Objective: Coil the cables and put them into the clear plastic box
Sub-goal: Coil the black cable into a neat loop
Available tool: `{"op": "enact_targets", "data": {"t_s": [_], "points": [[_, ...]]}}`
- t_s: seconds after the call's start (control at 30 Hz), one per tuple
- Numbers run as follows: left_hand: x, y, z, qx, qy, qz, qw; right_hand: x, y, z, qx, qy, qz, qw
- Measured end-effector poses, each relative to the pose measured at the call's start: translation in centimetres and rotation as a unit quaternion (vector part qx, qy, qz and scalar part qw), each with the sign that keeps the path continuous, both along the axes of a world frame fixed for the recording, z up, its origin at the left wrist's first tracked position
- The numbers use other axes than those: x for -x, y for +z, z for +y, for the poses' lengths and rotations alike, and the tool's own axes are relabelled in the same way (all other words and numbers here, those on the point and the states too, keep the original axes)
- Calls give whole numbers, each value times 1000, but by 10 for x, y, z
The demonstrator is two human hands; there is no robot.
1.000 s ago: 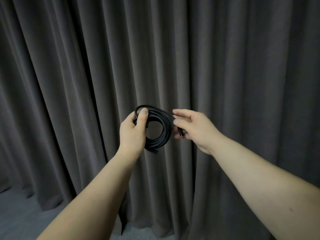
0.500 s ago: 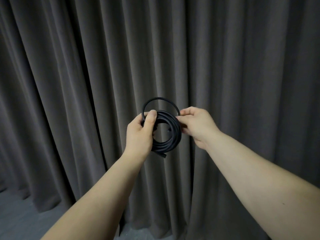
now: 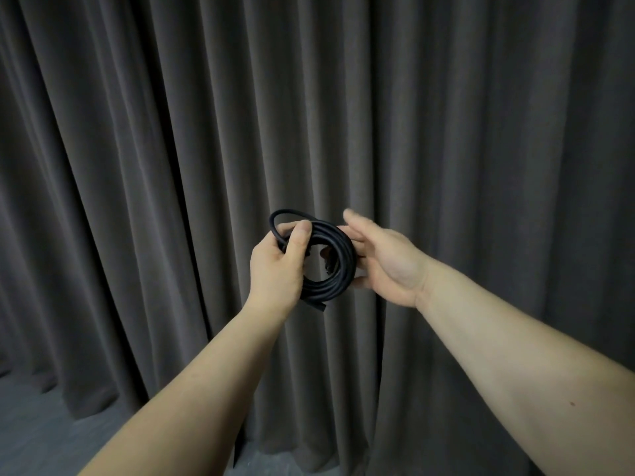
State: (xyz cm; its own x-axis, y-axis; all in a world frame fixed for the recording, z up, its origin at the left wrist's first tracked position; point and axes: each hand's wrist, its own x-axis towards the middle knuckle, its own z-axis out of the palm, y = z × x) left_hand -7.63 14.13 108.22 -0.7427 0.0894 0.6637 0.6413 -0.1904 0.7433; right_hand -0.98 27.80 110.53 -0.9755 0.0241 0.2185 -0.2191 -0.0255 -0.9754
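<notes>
— What is seen of the room and its surfaces?

— A heavy dark grey pleated curtain (image 3: 446,132) is hung across the whole background, in deep vertical folds. A strip of grey carpeted floor (image 3: 37,438) is shown at the lower left, where the curtain's hem is met.

— How many of each thing are counted?

— One curtain, one patch of floor, one thin black round cable (image 3: 335,266) wound into a coil of several loops, and two bare hands on two bare forearms. One dark plug end is seen sticking out below the coil, and another dark end seems to be hung inside the ring, though it is too small to be told clearly.

— Where is the cable held?

— It is held up in the air in front of the curtain, between the two hands, roughly upright with its opening turned toward the camera.

— How is the left hand (image 3: 275,269) described?

— Its fingers are curled round the left side of the coil, and the thumb is pressed over the front of the strands, so the bundle is firmly gripped. One looser loop is seen rising above the thumb.

— And the right hand (image 3: 388,262)?

— It is spread, palm turned toward the coil, with fingers nearly straight. The coil's right edge is touched and cupped from behind, but nothing is pinched by it.
</notes>
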Motion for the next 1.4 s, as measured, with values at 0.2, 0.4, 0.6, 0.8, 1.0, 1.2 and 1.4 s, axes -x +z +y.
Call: {"op": "enact_targets", "data": {"t_s": [0.2, 0.4, 0.6, 0.8, 1.0, 1.2, 1.4], "points": [[-2, -3, 1, 1, 46, -9, 999, -3, -4, 1, -44, 13, 30, 999], [-2, -3, 2, 23, 56, -30, 998, 1, -8, 3, -27, 10, 17, 999], [7, -6, 0, 55, 30, -9, 998, 4, -15, 6, -22, 27, 6, 999], [7, -8, -2, 12, 28, 21, 999, 6, -20, 4, -90, 45, 2, 995], [10, -8, -5, -12, 51, 8, 999, 6, -28, 3, -256, -162, 174, 937], [13, -8, -3, -11, 114, 4, 993, 4, -30, -11, -502, -245, 387, 733], [13, -9, -3, -4, 132, -9, 991, 1, -17, -23, -651, -223, 228, 689]]}}
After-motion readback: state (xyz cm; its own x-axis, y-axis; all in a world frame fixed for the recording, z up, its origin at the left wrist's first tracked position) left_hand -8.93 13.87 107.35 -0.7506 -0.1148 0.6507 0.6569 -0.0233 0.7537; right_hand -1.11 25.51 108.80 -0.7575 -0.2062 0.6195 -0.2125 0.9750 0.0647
